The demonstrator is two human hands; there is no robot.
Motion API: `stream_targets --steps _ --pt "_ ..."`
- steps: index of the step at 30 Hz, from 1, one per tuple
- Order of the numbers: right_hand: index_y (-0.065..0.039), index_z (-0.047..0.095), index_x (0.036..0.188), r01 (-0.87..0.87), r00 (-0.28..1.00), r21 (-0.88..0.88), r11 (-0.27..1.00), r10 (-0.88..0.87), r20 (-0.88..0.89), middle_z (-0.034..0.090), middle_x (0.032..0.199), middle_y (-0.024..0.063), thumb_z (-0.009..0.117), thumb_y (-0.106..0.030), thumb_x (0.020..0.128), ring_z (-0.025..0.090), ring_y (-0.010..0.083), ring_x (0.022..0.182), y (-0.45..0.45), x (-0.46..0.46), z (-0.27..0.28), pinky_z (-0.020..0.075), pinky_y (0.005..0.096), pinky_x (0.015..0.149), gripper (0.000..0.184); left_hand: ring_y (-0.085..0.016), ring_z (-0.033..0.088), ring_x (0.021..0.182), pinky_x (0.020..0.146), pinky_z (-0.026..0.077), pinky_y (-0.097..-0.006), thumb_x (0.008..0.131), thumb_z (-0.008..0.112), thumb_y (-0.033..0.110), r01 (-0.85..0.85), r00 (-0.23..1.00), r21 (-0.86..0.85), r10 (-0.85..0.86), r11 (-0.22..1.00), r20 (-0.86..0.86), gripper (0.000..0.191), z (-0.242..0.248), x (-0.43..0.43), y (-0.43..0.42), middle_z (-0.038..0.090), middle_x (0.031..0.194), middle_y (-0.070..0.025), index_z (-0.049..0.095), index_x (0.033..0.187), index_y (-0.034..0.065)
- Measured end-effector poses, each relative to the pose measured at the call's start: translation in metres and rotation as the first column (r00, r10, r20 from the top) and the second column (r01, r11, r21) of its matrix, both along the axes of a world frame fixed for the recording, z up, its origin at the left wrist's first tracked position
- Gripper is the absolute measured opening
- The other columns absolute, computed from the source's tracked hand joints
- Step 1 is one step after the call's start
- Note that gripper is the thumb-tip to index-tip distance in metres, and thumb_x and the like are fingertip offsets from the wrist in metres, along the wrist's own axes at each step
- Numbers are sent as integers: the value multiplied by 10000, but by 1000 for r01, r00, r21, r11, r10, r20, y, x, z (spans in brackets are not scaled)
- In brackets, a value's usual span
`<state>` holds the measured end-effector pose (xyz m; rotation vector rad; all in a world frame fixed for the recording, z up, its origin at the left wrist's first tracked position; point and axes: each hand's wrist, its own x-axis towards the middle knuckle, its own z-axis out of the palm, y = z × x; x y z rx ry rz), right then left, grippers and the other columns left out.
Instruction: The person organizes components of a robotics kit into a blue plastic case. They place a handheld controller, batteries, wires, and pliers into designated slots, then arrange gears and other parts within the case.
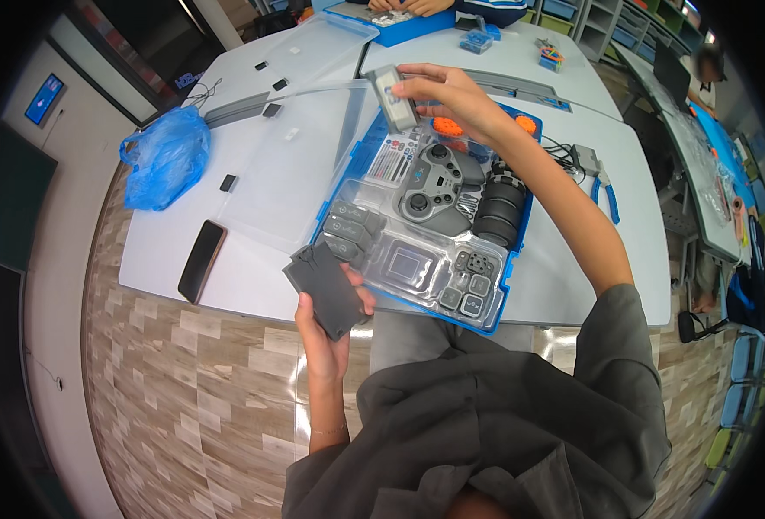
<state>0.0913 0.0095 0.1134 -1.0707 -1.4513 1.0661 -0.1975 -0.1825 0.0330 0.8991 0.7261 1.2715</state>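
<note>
My left hand [330, 324] holds a dark grey rectangular electronic module [327, 289] at the near left corner of a blue VEX kit case [511, 263]. Raised over the case's far left part, my right hand [450, 94] grips a light grey battery-like block [393, 97] between thumb and fingers. In the case lie a grey VEX game controller [437, 188], black wheels [500, 204], orange gears [448, 126] and grey VEX motor-like blocks [345, 228]. A clear plastic tray [408, 259] with an unfilled square recess and small square modules [473, 305] fills the near part.
Clear plastic lids [272, 175], a black phone [202, 261] and a blue plastic bag [167, 159] lie on the white table [155, 253] at left. Cables and a grey block [585, 159] with blue-handled pliers [608, 198] are at right. Another person's hands [408, 6] work across the table.
</note>
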Motion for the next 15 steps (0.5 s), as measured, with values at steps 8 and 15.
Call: stream_targets --steps 8,15 --pt "-23 537 1445 -18 993 30 999 21 -115 622 1303 160 767 -378 867 620 225 1157 0 -5 -2 479 378 1010 716 -254 613 818 772 479 -372 1062 246 618 0 998 -9 0 1000 58 748 0 -1 1 607 1088 -137 505 1319 -36" --pt "-55 464 1464 -102 594 37 994 90 -800 507 1472 173 514 -604 958 522 310 1316 -25 22 23 389 535 1137 748 -263 604 808 763 480 -392 1061 225 630 -61 993 -23 63 998 102 782 2 -2 4 612 1083 -142 509 1324 -50"
